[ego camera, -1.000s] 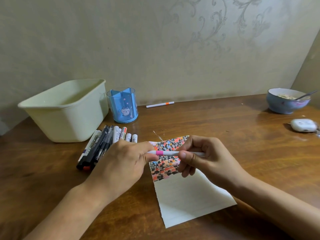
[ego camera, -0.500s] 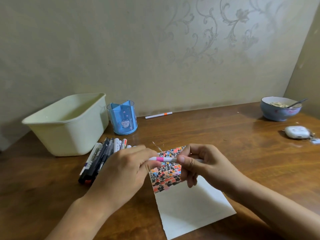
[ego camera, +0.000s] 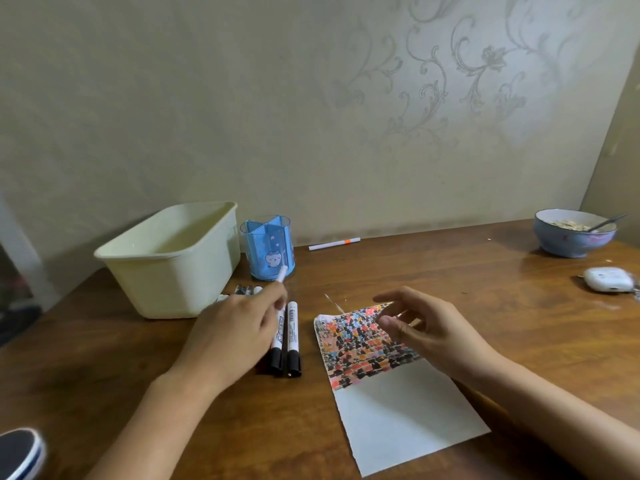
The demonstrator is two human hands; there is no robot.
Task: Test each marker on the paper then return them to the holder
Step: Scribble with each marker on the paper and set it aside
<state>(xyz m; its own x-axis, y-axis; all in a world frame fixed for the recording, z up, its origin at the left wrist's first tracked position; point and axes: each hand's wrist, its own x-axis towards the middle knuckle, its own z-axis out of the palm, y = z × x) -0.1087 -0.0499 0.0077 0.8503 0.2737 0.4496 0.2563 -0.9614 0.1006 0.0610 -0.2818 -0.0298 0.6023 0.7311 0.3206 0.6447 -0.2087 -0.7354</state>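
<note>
My left hand [ego camera: 235,332] holds a white marker [ego camera: 281,274] whose end points up toward the blue divided holder [ego camera: 268,249]. The holder stands at the back beside the tub. Two white markers with black caps [ego camera: 289,336] lie side by side just right of my left hand, and several more markers [ego camera: 247,290] show behind it. My right hand [ego camera: 426,329] hovers with relaxed fingers and nothing in it over the paper [ego camera: 398,410], whose upper part is covered with coloured marks. A white marker with an orange band [ego camera: 334,244] lies by the wall.
A cream plastic tub [ego camera: 169,261] stands at the back left of the wooden table [ego camera: 485,306]. A blue bowl with food and a spoon [ego camera: 573,237] and a small white case [ego camera: 607,278] sit at the far right. A dark round object [ego camera: 19,452] shows at the lower left corner.
Both hands held the pink-banded marker together over the paper; now my left hand has carried a marker away to the left toward the holder, and my right hand has let go.
</note>
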